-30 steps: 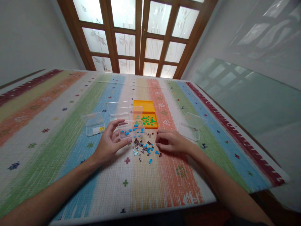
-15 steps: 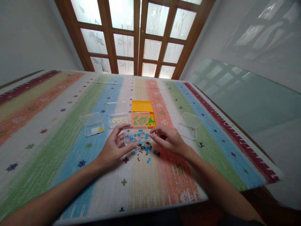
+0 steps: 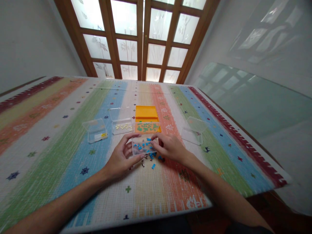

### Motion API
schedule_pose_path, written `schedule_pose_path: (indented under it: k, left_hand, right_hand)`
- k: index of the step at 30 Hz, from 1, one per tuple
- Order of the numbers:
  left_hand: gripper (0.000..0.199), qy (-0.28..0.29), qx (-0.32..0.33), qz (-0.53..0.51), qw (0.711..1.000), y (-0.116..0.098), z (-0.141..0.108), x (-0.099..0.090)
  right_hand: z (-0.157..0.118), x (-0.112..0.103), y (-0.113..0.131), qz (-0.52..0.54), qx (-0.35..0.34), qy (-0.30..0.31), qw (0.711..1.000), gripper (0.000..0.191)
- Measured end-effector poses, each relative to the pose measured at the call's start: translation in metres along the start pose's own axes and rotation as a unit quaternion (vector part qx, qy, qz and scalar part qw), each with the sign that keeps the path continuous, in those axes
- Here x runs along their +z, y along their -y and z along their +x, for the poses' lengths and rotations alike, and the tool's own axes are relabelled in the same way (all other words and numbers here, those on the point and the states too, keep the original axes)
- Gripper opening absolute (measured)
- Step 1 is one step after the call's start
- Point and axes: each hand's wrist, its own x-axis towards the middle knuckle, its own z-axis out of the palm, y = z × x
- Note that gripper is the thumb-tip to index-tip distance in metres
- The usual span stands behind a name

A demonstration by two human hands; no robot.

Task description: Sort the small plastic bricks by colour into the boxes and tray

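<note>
My left hand (image 3: pixel 124 155) grips the left end of a clear plastic box (image 3: pixel 143 152), thumb in front and fingers behind. Small blue building bricks (image 3: pixel 140 148) lie scattered inside it. At the box's right end is my right hand (image 3: pixel 169 146), its thumb and index finger drawn together over the rim; whatever sits between the fingertips is hidden. Below the box, a loose pile of blue and dark brown pieces (image 3: pixel 151 156) lies on the cloth, partly covered by the box. One blue brick (image 3: pixel 153 166) lies nearer me.
Behind the held box stands an open orange box (image 3: pixel 147 112) with green pieces. To its left are a clear box (image 3: pixel 122 130) of pale yellow pieces and another clear box (image 3: pixel 97 140) with a few yellow ones. An open clear box (image 3: pixel 191 140) stands right. A striped cloth (image 3: pixel 109 204) covers the table.
The clear box has shifted slightly right and toward me in my left hand. My right fingers have moved left, from beside the box's right edge to over its right end.
</note>
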Motion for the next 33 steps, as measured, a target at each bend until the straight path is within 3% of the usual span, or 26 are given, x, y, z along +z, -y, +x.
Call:
schedule_pose_path:
  k: [7,16,23,33]
  left_hand:
    - [0.062,-0.003,-0.009,0.001,1.000,0.001,-0.001,0.000]
    - [0.062,-0.044,0.004,-0.003,0.999,0.000,0.004,-0.008]
    - [0.063,-0.077,0.030,0.026,0.996,0.000,0.009,-0.017]
    - [0.062,-0.080,0.043,0.047,0.995,0.003,0.009,-0.020]
  right_hand:
    - [0.000,0.001,-0.003,0.005,-0.001,-0.017,1.000,0.021]
    - [-0.012,-0.005,-0.005,0.117,-0.017,-0.143,0.983,0.037]
    - [-0.016,-0.012,-0.012,0.136,-0.054,-0.068,0.987,0.046]
    - [-0.019,-0.010,-0.005,0.168,-0.132,0.008,0.977,0.016]
